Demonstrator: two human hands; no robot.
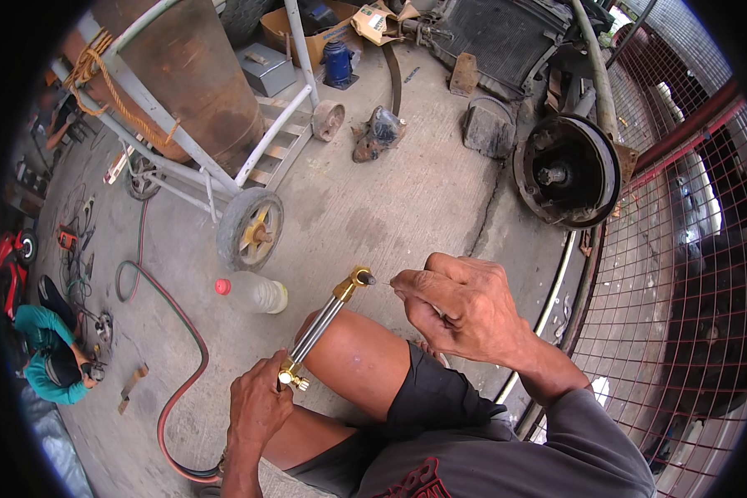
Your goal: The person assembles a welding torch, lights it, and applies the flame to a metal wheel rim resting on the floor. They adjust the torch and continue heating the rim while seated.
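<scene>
A brass and steel cutting torch (319,329) is held in my left hand (259,400), with its fingers wrapped round the handle below the brass valve knob. The torch tilts up and to the right, and its dark tip (367,280) points toward my right hand (466,309). That hand is closed in a pinch just right of the tip, with a small gap between them. Whatever its thumb and forefinger hold, if anything, is too small to make out. A red and green twin hose (197,342) curves over the floor to my left wrist.
A plastic bottle with a red cap (257,293) stands ahead of my knee. Beyond it is a wheeled metal cart (249,228) bearing a rusty cylinder (183,79). A round metal housing (568,170) lies by the red mesh fence (664,274). Another person (51,353) crouches far left.
</scene>
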